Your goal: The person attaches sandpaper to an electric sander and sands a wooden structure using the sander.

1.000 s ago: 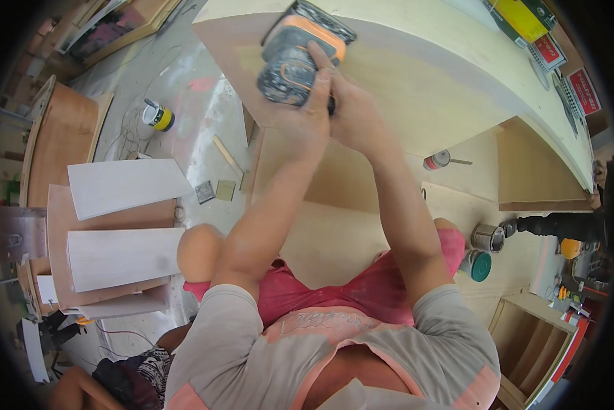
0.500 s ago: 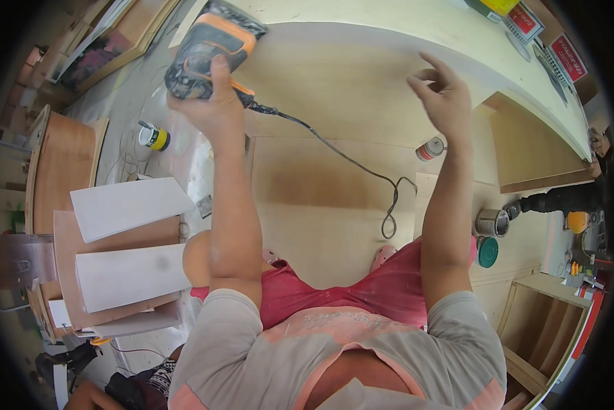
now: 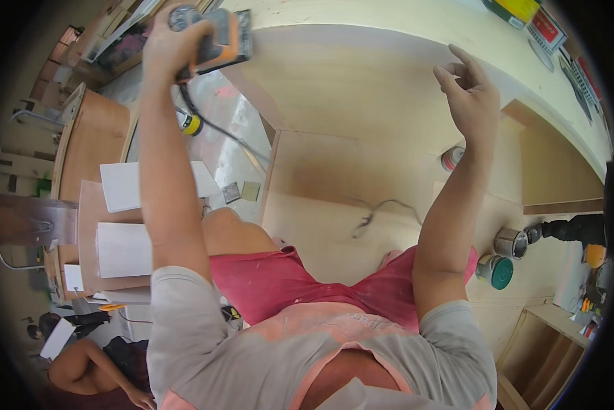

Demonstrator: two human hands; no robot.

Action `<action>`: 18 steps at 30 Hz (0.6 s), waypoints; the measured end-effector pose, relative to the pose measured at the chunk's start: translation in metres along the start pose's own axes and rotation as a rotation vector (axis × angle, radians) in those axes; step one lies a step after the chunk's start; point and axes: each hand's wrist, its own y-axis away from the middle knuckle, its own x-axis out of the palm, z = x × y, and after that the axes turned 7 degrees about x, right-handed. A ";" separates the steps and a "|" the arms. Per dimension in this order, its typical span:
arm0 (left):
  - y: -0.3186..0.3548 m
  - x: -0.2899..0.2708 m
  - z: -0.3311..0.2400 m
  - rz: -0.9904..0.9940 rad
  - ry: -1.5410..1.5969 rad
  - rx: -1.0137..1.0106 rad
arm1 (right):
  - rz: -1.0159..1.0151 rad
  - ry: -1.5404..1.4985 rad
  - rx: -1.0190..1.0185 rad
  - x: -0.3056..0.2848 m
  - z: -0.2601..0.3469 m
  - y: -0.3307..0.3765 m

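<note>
My left hand (image 3: 165, 55) grips an orange and black electric sander (image 3: 224, 42) by its body, raised at the far left beside the end of a pale wooden counter front (image 3: 348, 82). The sander's dark cord (image 3: 218, 128) hangs from it and trails down to the right, with a blurred loop over the wooden base. At the far right my right hand (image 3: 473, 99) is raised with nothing in it. Its index finger stretches out, the other fingers are partly curled, and it hovers before the pale counter top (image 3: 402, 22).
Cans stand at the right: a red-labelled one (image 3: 452, 158), an open metal one (image 3: 510, 242) and a green-lidded one (image 3: 495, 271). White boards (image 3: 124, 249) lie at the left near a yellow-banded can (image 3: 191, 124). Another person's arm (image 3: 92, 365) shows at lower left.
My left hand has carried the sander left, turning it. The cord was pulled along with it. My right hand has shifted slightly right, and the whole view has moved.
</note>
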 end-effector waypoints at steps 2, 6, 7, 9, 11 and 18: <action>-0.017 -0.021 0.002 0.048 -0.122 -0.030 | 0.011 -0.101 -0.006 0.001 0.002 -0.004; -0.018 0.001 -0.037 0.162 -0.114 0.082 | 0.014 -0.122 0.033 -0.012 -0.009 -0.004; -0.017 0.008 -0.056 0.167 -0.115 0.089 | -0.015 -0.122 0.053 -0.016 -0.011 -0.005; -0.009 0.020 -0.118 0.275 0.082 -0.042 | -0.053 -0.127 0.084 -0.024 -0.018 -0.005; -0.003 0.026 -0.164 0.315 0.008 0.010 | -0.135 -0.199 0.083 -0.036 -0.021 -0.005; -0.003 0.084 -0.260 0.454 -0.222 0.331 | -0.410 -0.355 0.090 -0.082 -0.014 0.009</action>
